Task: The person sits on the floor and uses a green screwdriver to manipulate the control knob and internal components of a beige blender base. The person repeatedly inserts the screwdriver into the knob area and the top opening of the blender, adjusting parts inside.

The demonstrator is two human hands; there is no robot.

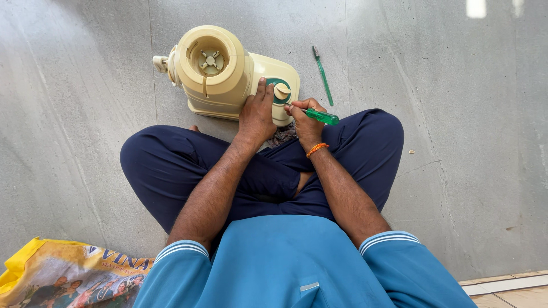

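Head view: a person sits cross-legged on a grey floor (85, 114) with a cream mixer base (228, 74) just beyond the knees, toward the floor's far side. The left hand (257, 114) lies flat on the base, fingers spread beside the green dial plate and its cream knob (281, 91), pressing rather than gripping. The right hand (305, 120) is closed around a green-handled screwdriver (321, 117), its tip aimed at the base just beside the knob; the tip itself is hidden by the fingers. A green toothbrush (322, 74) lies on the floor just right of the base, apart from both hands. A yellow printed bag (63, 274) sits at the near left corner.

The step looks like working at the knob panel with the screwdriver. Next calls for keeping the base steady while the tip stays seated.
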